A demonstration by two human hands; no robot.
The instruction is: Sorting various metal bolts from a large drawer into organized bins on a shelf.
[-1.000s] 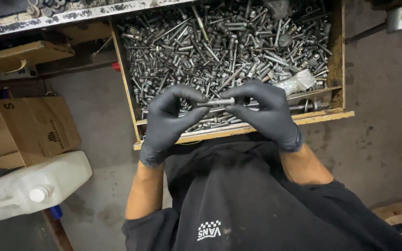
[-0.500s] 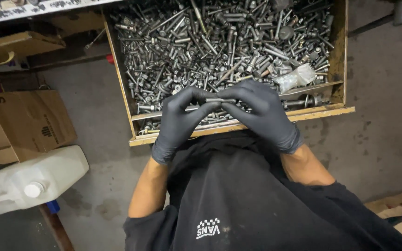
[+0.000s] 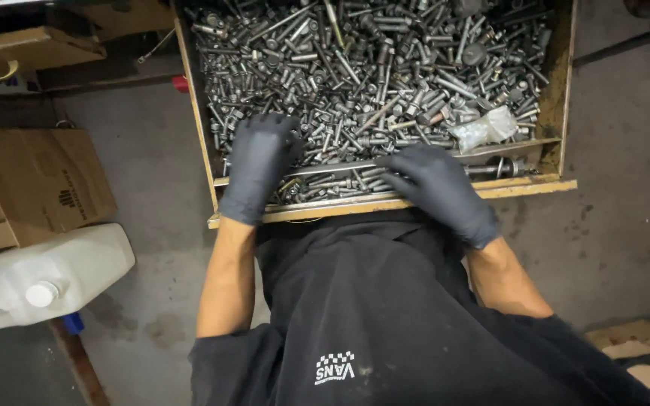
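Concrete floor (image 3: 152, 158), grey and stained, fills the space around the work area. On it I see a wooden drawer (image 3: 566, 90) with yellowish walls, pulled out toward the person. Its main compartment holds a dense heap of steel bolts (image 3: 370, 68), screws and nuts, mixed in length and lying in all directions. A small clear plastic bag (image 3: 484, 128) lies on the heap near the right wall. A narrow front compartment, set off by a thin divider, holds a few longer bolts lying lengthwise.

I see both hands in dark gloves. The left hand (image 3: 259, 162) lies palm down on the heap at the drawer's left side, fingers spread and pressed into the bolts; I cannot tell whether it grips any. The right hand (image 3: 434, 184) rests over the divider and front compartment, fingers loosely extended toward the left, nothing visibly held.

Left of the drawer stand a brown cardboard box (image 3: 31, 180) and, nearer the person, a white plastic jug (image 3: 47, 278) on its side.
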